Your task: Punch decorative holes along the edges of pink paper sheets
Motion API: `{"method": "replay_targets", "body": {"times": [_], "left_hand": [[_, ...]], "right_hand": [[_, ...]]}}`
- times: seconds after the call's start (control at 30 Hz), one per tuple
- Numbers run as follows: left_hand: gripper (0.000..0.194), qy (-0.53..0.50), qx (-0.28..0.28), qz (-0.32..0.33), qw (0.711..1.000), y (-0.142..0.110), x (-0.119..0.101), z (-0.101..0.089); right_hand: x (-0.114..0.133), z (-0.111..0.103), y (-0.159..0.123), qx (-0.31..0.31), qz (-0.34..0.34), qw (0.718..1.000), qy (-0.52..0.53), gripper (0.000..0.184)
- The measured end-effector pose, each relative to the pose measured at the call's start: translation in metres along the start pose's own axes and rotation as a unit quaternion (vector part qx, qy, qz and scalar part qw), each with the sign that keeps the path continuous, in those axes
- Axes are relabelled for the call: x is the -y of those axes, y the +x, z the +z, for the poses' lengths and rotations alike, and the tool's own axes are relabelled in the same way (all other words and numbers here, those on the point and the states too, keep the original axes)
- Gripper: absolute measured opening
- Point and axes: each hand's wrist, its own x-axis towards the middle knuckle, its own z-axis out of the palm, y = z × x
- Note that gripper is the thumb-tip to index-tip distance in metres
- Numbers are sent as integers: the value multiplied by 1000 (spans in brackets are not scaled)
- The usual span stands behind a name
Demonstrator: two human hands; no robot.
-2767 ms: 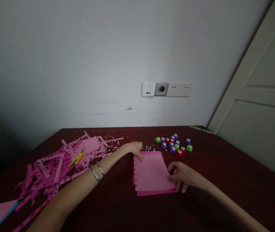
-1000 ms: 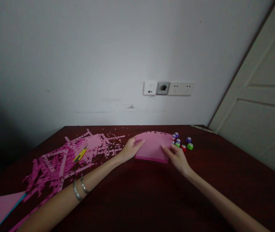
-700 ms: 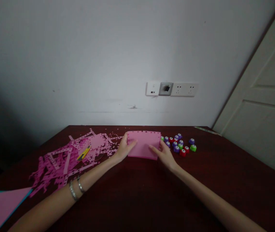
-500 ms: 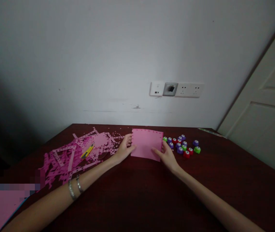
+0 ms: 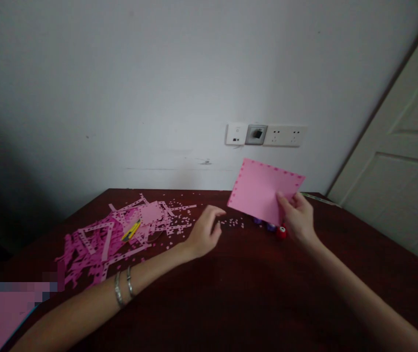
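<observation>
A pink sheet of paper (image 5: 262, 190) with punched marks along its edges is gripped at its lower right corner by my right hand (image 5: 299, 215). The sheet is tilted and raised above the table. Behind and under it, several small craft punches in purple and red (image 5: 281, 232) partly show; the paper and hand hide the others. My left hand (image 5: 205, 232) hovers over the middle of the table, apart from the paper, with curved fingers, thumb and fingertips separated and nothing between them. Tiny punched paper bits (image 5: 233, 223) lie scattered close by it.
A heap of pink paper strips and scraps (image 5: 102, 239) covers the table's left side, with a yellow cutter (image 5: 131, 230) on top. Wall sockets (image 5: 282, 136) sit above the table's back edge. A white door (image 5: 407, 161) stands at the right, near a thin strip (image 5: 319, 199).
My left hand has let go of the paper. My right hand has lifted the sheet up and to the right, tilting it and covering most of the punches.
</observation>
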Motion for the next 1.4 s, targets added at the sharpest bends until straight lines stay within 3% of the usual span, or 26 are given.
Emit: {"method": "replay_targets", "body": {"times": [0.03, 0.1, 0.2, 0.27, 0.37, 0.47, 0.57, 0.77, 0.87, 0.97, 1.2, 1.3, 1.4], "left_hand": [[32, 26, 97, 54, 993, -2, -9, 10], [38, 67, 269, 146, 950, -6, -21, 36], [58, 113, 389, 176, 897, -1, -24, 77], [65, 136, 416, 164, 884, 13, -15, 98], [65, 168, 431, 136, 876, 38, 5, 113], [67, 178, 419, 98, 885, 53, 19, 116], [68, 176, 391, 103, 897, 57, 24, 116], [68, 201, 409, 126, 881, 58, 23, 118], [65, 204, 417, 130, 876, 57, 30, 110], [65, 210, 422, 90, 877, 53, 50, 88], [69, 285, 374, -63, 881, 19, 111, -4], [75, 334, 330, -136, 872, 3, 118, -32], [81, 364, 302, -182, 862, 0, 108, -33]], "right_hand": [[1, -11, 6, -24, 9, 999, 26, 33], [-1, -29, 13, -63, 21, 995, 77, 32], [-8, -45, 11, -93, 34, 986, 134, 30], [-12, -51, 6, -100, 46, 980, 165, 30], [-13, -57, -2, -100, 73, 973, 194, 30], [-11, -62, -7, -94, 88, 969, 210, 29], [-9, -66, -11, -89, 94, 967, 219, 29], [-11, -66, -15, -79, 111, 966, 221, 28], [-13, -66, -17, -74, 130, 963, 223, 28], [-13, -68, -19, -63, 146, 962, 222, 28], [-11, -82, -27, -49, 179, 964, 190, 29], [-9, -92, -31, -49, 193, 966, 163, 28], [-7, -100, -34, -55, 197, 969, 137, 25]]}}
